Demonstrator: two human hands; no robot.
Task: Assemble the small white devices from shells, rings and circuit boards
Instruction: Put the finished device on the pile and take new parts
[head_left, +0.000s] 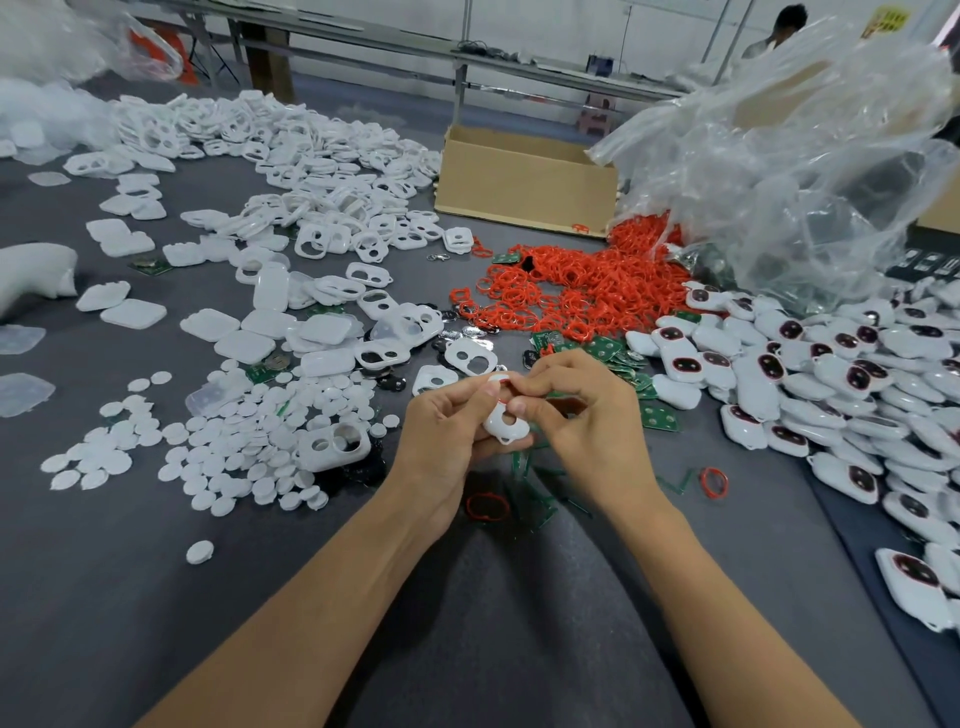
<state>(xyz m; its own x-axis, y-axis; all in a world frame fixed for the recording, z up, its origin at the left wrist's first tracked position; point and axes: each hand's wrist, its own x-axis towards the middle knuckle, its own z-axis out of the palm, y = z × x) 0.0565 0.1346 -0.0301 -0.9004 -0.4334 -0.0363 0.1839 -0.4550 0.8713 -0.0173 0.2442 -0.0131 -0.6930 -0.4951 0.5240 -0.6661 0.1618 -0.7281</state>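
White shell (506, 427) is held over the middle of the bench (130, 597), towards its near edge, and I have both hands on it. My left hand (447, 431) grips it from the left with curled fingers. My right hand (571, 415) pinches a red ring (502, 384) against its upper rim. Just behind the hands lie green circuit boards (618, 358), then the heap of red rings (582, 291). White discs (234, 447) spread to the left, and finished devices (857, 374) pile along the right edge. A cardboard box (524, 182) stands at the far edge.
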